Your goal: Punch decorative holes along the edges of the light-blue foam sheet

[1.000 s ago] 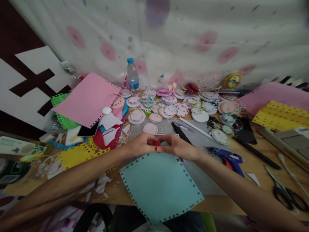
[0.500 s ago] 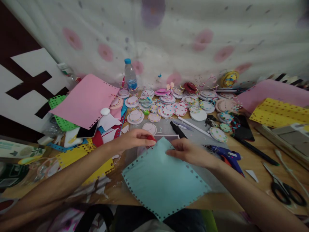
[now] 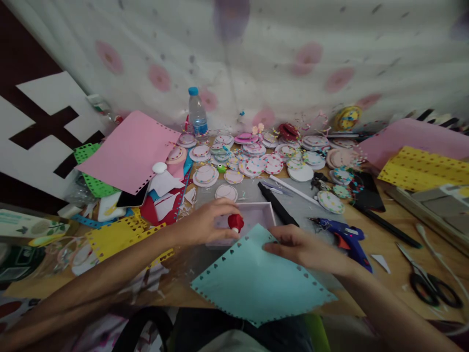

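My left hand (image 3: 208, 225) pinches a small red rounded piece (image 3: 235, 222), like a rosebud, with a bit of white at its base. In my right hand (image 3: 298, 248) is the upper right edge of a light blue sheet (image 3: 252, 278) with heart-shaped holes along its edges. The sheet is held corner up and hangs over the table's front edge. Behind it, partly hidden, lies a shallow white box (image 3: 252, 214), open at the top. The red piece is over the box's left part, just above the sheet's upper left edge.
Several decorated round discs (image 3: 256, 166) crowd the back, near a water bottle (image 3: 198, 115). To the right lie a blue glue gun (image 3: 346, 239), scissors (image 3: 428, 278) and a black pen-like tool (image 3: 278, 205). Pink (image 3: 128, 151) and yellow (image 3: 110, 239) sheets are at left.
The light blue sheet has shifted right and down with my right hand, uncovering more of the white box. My left hand has moved down slightly with the red piece, which shows more fully.
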Demonstrator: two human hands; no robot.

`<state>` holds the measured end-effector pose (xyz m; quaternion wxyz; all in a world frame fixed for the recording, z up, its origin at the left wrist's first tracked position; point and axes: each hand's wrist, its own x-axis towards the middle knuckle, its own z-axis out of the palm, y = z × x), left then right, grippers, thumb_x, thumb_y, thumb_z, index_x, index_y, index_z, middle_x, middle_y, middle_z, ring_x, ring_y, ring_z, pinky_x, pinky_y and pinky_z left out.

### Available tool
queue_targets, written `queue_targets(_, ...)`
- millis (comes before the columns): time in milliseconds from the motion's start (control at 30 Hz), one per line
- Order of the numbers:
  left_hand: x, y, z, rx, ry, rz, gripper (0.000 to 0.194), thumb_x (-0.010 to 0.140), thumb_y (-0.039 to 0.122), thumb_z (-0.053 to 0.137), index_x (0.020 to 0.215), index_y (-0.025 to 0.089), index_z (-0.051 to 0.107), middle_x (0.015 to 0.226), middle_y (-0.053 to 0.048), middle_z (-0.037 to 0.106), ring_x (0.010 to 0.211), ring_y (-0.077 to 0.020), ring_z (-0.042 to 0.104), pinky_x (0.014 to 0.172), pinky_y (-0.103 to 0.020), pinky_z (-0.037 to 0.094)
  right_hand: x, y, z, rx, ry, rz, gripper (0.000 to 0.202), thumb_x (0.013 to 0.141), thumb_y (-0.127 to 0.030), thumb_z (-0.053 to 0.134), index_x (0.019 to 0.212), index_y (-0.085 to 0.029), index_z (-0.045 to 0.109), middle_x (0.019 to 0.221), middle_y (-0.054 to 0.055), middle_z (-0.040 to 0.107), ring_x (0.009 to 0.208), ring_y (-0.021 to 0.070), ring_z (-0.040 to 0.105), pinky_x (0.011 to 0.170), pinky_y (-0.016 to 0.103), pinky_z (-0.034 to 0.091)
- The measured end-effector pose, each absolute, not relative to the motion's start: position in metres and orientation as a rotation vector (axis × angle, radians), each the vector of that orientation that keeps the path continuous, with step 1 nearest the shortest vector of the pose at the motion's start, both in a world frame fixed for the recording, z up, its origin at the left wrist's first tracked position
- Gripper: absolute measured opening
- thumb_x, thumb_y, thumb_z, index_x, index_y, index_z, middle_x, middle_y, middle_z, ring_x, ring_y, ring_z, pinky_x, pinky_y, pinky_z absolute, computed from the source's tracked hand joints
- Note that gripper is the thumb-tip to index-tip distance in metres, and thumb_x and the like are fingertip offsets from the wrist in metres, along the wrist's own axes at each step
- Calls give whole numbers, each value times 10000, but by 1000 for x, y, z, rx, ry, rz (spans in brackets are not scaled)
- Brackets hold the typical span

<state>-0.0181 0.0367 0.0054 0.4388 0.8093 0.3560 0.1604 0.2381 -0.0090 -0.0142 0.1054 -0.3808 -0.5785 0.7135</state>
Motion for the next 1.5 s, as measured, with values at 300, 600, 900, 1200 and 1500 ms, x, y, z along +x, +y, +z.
queue_targets(300,-16,36,6,1248,926,388,260,828,380,622,966,171,692,950,-40,675,876,-157,575,779,-258,425,225,-9,-12,-1253,-1629,1969,419,865,-551,501,750,-150,541,605,-32,421,495,72,351,437,200,270)
queue_targets(600,-12,33,5,1172,918,407,244,774,373,688,929,184,697,908,-18,665,851,-148,571,785,-263,425,217,-11,-11,-1286,-1515,2041,412,836,-545,536,751,-142,546,586,-38,406,478,68,334,431,206,251)
queue_targets(900,-1,30,24,1244,1015,336,134,761,282,672,795,154,658,746,14,601,741,-123,532,694,-230,392,212,-10,-7,-1328,-1581,1983,411,812,-544,549,714,-145,520,571,-47,371,482,67,318,429,203,237)
queue_targets(1200,-6,33,19,1178,986,322,174,756,331,676,809,166,686,786,-5,654,769,-143,572,750,-259,415,209,-6,-9,-1266,-1483,2106,423,788,-561,565,774,-139,556,597,-33,437,483,73,358,444,206,272)
queue_targets(1500,-4,31,7,1185,997,362,210,720,337,723,826,161,683,766,10,650,758,-140,579,716,-239,423,201,-6,-11,-1287,-1575,1954,463,795,-621,525,685,-174,470,567,-51,382,473,71,328,422,208,243)
